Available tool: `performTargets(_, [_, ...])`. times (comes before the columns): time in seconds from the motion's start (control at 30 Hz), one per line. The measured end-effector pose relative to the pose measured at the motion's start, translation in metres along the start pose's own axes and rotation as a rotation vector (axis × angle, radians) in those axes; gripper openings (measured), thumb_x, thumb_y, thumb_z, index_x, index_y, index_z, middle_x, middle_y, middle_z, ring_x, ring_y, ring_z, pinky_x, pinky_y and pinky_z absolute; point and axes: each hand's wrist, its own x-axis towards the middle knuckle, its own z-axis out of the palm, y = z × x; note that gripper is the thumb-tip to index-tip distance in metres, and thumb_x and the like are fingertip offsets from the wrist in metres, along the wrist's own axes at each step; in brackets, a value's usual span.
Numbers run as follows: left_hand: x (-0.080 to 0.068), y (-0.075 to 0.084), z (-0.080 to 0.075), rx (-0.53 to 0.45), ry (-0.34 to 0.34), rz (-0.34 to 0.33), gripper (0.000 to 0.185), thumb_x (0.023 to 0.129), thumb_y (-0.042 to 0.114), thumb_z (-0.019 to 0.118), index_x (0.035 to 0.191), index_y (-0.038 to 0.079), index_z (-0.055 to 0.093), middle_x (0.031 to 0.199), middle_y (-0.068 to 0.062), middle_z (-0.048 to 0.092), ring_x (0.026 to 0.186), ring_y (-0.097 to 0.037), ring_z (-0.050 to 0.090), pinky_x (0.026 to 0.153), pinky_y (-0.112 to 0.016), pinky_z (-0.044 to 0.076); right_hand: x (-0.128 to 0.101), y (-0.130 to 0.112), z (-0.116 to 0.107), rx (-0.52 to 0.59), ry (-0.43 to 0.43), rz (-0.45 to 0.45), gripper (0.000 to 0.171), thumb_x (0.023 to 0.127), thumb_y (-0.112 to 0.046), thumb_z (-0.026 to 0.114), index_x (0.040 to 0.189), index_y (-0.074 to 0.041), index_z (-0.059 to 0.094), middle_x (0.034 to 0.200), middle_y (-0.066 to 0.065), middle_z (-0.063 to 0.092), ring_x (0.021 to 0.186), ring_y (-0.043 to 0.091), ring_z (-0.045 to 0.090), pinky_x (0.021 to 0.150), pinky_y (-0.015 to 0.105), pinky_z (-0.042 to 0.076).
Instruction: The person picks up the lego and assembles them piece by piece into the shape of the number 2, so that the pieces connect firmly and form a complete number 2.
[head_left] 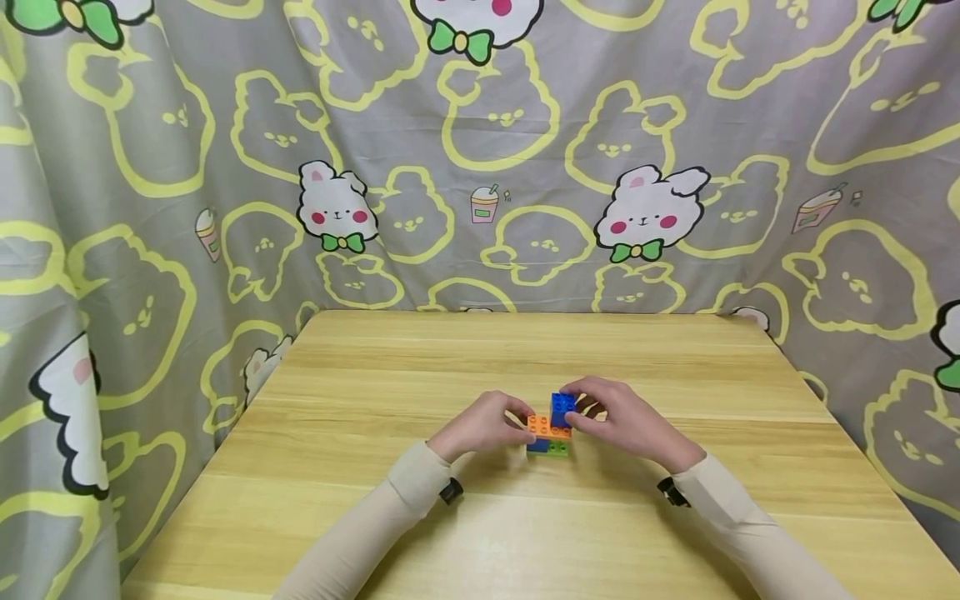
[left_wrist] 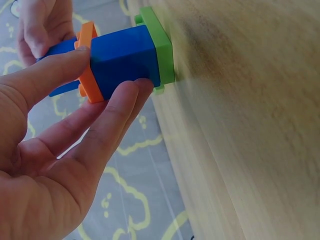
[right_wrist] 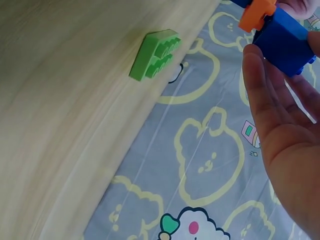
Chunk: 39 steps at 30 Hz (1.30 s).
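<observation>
Two hands at the middle of the wooden counter (head_left: 360, 517), working one small stack of toy bricks (head_left: 551, 429).

Brick count, from what shows: four. One green plate (left_wrist: 161, 47) at the bottom, flat on the counter; one blue brick (left_wrist: 126, 60) on it; one flat orange plate (head_left: 546, 427) above that; one more blue brick (head_left: 562, 407) on top, toward the right side.

Stack stands upright, studs up, in the head view. The orange plate's long axis runs left to right.

Left hand (head_left: 483, 427): thumb and fingers pinch the lower blue brick from the left. Right hand (head_left: 626, 421): fingers curled around the top blue brick.

Behind the counter hangs a grey curtain (head_left: 150, 208) with a rabbit print.
</observation>
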Motion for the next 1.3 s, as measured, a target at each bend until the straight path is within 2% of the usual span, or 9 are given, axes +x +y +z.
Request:
performTargets(0.23, [-0.0007,0.0011,-0.0002,-0.005,0.002,-0.004,0.032,0.09,0.02,0.08,0.118,0.007,0.074,0.115,-0.005,0.074,0.098,-0.016,0.074,0.083,-0.03,0.06,-0.0003,-0.0022,-0.0007,0.005,-0.041,0.015,0.039,0.099,-0.038,0.069,0.13,-0.016,0.066,0.116,-0.002,0.07,0.096,0.012,0.069,0.081,0.033,0.06])
performTargets(0.47, [-0.0007,0.0005,0.0003,-0.002,0.007,-0.004,0.032,0.09,0.02,0.08,0.118,0.007,0.074,0.114,-0.004,0.075,0.097,-0.015,0.074,0.082,-0.03,0.06,-0.0003,-0.0013,-0.0046,-0.008,-0.066,0.019,0.039,0.099,-0.038,0.069,0.13,-0.014,0.065,0.116,-0.002,0.07,0.096,0.011,0.069,0.081,0.029,0.06])
performTargets(0.63, [-0.0003,-0.0001,0.0004,-0.004,0.006,-0.002,0.032,0.09,0.02,0.081,0.118,0.007,0.074,0.113,-0.004,0.075,0.097,-0.015,0.074,0.082,-0.03,0.06,-0.0002,-0.0023,-0.0047,-0.001,-0.075,0.02,0.039,0.099,-0.037,0.069,0.13,-0.014,0.065,0.117,-0.001,0.07,0.097,0.011,0.069,0.082,0.033,0.06])
performTargets(1.03, [0.0005,-0.0003,-0.0006,-0.016,0.002,-0.002,0.032,0.09,0.02,0.081,0.118,0.007,0.074,0.112,-0.004,0.075,0.096,-0.015,0.073,0.08,-0.029,0.059,-0.0007,-0.005,-0.0046,-0.002,-0.079,0.019,0.038,0.098,-0.037,0.07,0.13,-0.015,0.065,0.114,-0.003,0.069,0.096,0.011,0.069,0.079,0.024,0.058])
performTargets(1.3, [-0.0001,0.0007,-0.0008,-0.019,0.004,0.009,0.03,0.09,0.018,0.081,0.117,0.006,0.075,0.11,-0.004,0.075,0.095,-0.015,0.074,0.079,-0.027,0.059,-0.0007,-0.0056,-0.0049,0.034,-0.093,0.017,0.038,0.097,-0.038,0.071,0.128,-0.017,0.066,0.114,-0.003,0.069,0.097,0.012,0.069,0.08,0.03,0.06])
